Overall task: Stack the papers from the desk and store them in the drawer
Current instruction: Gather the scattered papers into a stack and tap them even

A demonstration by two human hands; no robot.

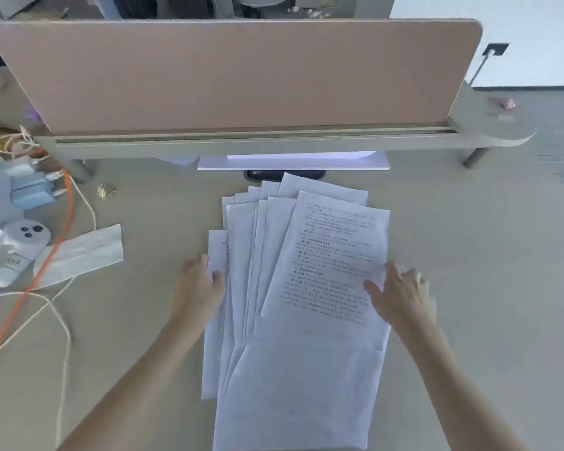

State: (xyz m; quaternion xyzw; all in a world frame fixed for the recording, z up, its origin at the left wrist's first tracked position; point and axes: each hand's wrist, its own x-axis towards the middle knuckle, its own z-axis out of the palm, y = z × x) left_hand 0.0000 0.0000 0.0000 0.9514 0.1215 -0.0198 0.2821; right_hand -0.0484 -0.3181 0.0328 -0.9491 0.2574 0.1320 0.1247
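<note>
Beige desk fills frame; pink partition panel across top. Papers fanned in loose, uneven pile at centre, running to bottom edge; topmost printed sheet tilted right. Left hand at pile's left edge, fingers curled against sheet edges, thumb on top. Right hand at right edge, fingers spread, resting on printed sheet, thumb flat on it. Neither hand lifts pile. Orange cable, white cord, blue charger at left. Drawer not visible.

A pink divider panel stands behind; orange cable and white cord trail left
</note>
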